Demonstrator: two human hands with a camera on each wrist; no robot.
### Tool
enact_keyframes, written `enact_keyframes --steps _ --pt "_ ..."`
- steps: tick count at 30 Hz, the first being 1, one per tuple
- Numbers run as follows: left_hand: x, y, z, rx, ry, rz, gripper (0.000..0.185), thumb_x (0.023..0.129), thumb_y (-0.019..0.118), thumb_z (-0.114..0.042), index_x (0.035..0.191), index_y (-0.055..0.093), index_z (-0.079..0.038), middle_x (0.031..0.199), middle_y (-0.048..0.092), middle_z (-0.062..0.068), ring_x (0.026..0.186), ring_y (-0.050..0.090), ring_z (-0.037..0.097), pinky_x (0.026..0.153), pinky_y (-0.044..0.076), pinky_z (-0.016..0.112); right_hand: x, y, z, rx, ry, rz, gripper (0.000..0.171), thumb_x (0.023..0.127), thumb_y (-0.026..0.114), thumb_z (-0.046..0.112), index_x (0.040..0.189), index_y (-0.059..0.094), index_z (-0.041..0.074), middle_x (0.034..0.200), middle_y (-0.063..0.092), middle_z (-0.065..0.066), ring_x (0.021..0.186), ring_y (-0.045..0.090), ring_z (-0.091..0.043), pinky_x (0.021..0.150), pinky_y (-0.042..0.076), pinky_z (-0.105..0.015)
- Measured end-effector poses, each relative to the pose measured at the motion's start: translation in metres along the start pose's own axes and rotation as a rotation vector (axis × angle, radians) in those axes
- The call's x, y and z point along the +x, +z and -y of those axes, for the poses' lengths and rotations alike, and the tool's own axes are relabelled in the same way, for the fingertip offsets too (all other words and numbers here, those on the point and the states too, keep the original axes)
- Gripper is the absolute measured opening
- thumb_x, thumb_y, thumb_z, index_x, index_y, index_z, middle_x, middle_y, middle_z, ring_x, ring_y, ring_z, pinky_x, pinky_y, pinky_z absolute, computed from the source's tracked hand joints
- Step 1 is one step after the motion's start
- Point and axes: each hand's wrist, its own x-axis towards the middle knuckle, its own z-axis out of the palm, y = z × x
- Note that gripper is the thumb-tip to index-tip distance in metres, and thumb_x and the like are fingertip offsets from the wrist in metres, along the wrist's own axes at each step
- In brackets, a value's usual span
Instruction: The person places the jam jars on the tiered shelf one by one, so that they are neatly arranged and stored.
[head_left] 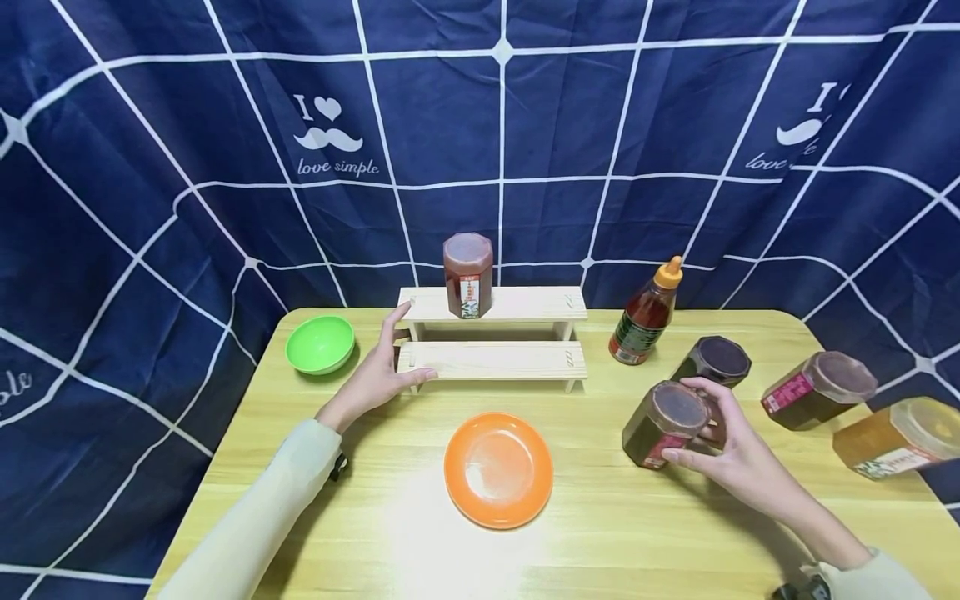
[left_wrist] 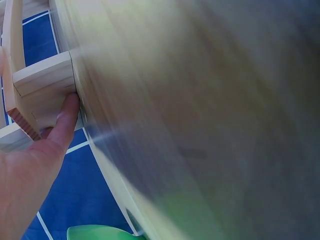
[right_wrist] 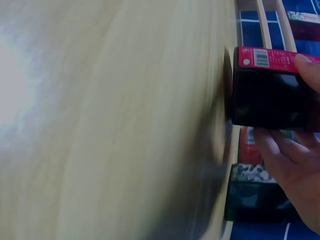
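**One jar shelved, another gripped at the table's right**

Nearest the camera, an orange plate [head_left: 498, 471] is seen on the table [head_left: 360, 533], with nothing on it. To its right, a dark jar [head_left: 665, 424] is gripped by the right hand [head_left: 738, 462]: the fingers [head_left: 693, 454] are curled round its side and the thumb lies over its lid edge. It stands slightly tilted, and whether it has left the table cannot be told. Just behind it a second dark jar [head_left: 712, 362] stands, and farther right a red-labelled jar [head_left: 817, 389] and an amber jar [head_left: 896, 437], all lidded and apparently full.

The left hand [head_left: 378, 375] is laid against the left end of the wooden shelf [head_left: 491, 360], fingers straight and loosely spread, thumb along the lower step.

On the upper step one jar [head_left: 468, 275] of reddish-brown contents is already set; the lower step is bare. By this showing the work is judged early, with four jars left on the table.

Farther back, a sauce bottle [head_left: 647, 315] stands at right and an empty green bowl [head_left: 320, 343] at left.
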Motion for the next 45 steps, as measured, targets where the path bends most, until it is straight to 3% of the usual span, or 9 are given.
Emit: enact_keyframes --steps 4,7,14,20,31,37,41,45 --pt "-0.004 0.000 -0.016 0.002 -0.006 0.001 0.117 0.090 0.089 0.002 0.174 0.010 -0.018 0.163 0.037 0.037 0.138 0.050 0.055 0.111 0.043 0.068 0.006 0.002 0.007 -0.028 0.003 -0.029 0.105 0.077 0.089 -0.021 0.162 0.032 0.002 0.139 0.063 0.008 0.118 0.067 -0.004 0.096 0.054 -0.017" --pt "-0.003 0.000 -0.017 0.011 -0.004 0.004 0.116 0.090 0.089 0.003 0.173 0.010 -0.014 0.162 0.037 0.039 0.139 0.049 0.055 0.111 0.043 0.069 0.013 0.003 0.014 -0.036 -0.015 -0.063 0.106 0.074 0.090 -0.022 0.161 0.034 0.001 0.139 0.063 0.008 0.117 0.067 -0.003 0.095 0.053 -0.016" --pt "0.002 0.000 0.004 0.015 0.010 -0.002 0.122 0.089 0.093 -0.006 0.175 0.008 -0.027 0.160 0.043 0.034 0.139 0.052 0.051 0.110 0.044 0.067 0.032 0.004 0.029 -0.020 -0.058 -0.106 0.108 0.071 0.088 -0.028 0.160 0.035 0.000 0.140 0.063 0.004 0.120 0.067 -0.005 0.093 0.055 -0.018" --pt "0.002 -0.002 0.005 0.010 0.007 0.008 0.122 0.089 0.094 -0.012 0.174 0.010 -0.035 0.161 0.045 0.028 0.138 0.055 0.044 0.110 0.047 0.061 0.054 0.007 0.045 -0.009 -0.046 -0.093 0.106 0.075 0.088 -0.025 0.162 0.034 0.004 0.138 0.061 -0.001 0.116 0.070 -0.005 0.091 0.058 -0.022" --pt "0.001 -0.003 0.005 0.004 0.000 0.011 0.121 0.089 0.094 -0.012 0.174 0.010 -0.035 0.159 0.045 0.030 0.136 0.056 0.045 0.108 0.048 0.061 0.099 0.014 0.066 0.055 -0.095 -0.039 0.105 0.078 0.086 -0.025 0.163 0.033 0.007 0.147 0.055 -0.009 0.126 0.064 -0.010 0.086 0.061 -0.025" --pt "0.002 -0.002 0.005 -0.015 -0.004 0.007 0.123 0.089 0.093 -0.005 0.175 0.008 -0.029 0.161 0.042 0.033 0.136 0.055 0.049 0.108 0.047 0.064 0.121 0.024 0.074 0.111 -0.094 -0.036 0.103 0.079 0.085 -0.025 0.162 0.035 0.010 0.142 0.060 -0.008 0.116 0.070 -0.012 0.085 0.061 -0.025" --pt "0.000 -0.001 -0.004 -0.003 -0.010 0.007 0.121 0.089 0.091 -0.001 0.175 0.007 -0.020 0.162 0.039 0.036 0.140 0.050 0.053 0.112 0.043 0.067 0.134 0.030 0.077 0.161 -0.077 -0.029 0.103 0.080 0.084 -0.024 0.163 0.035 0.012 0.140 0.062 -0.011 0.114 0.073 -0.015 0.087 0.062 -0.028" --pt "-0.006 -0.004 -0.027 0.004 -0.018 0.017 0.116 0.090 0.089 0.001 0.174 0.009 -0.013 0.161 0.038 0.039 0.142 0.047 0.054 0.114 0.041 0.068 0.148 0.035 0.081 0.147 -0.081 -0.019 0.105 0.080 0.086 -0.022 0.163 0.032 0.011 0.139 0.063 -0.013 0.113 0.074 -0.015 0.084 0.062 -0.027"
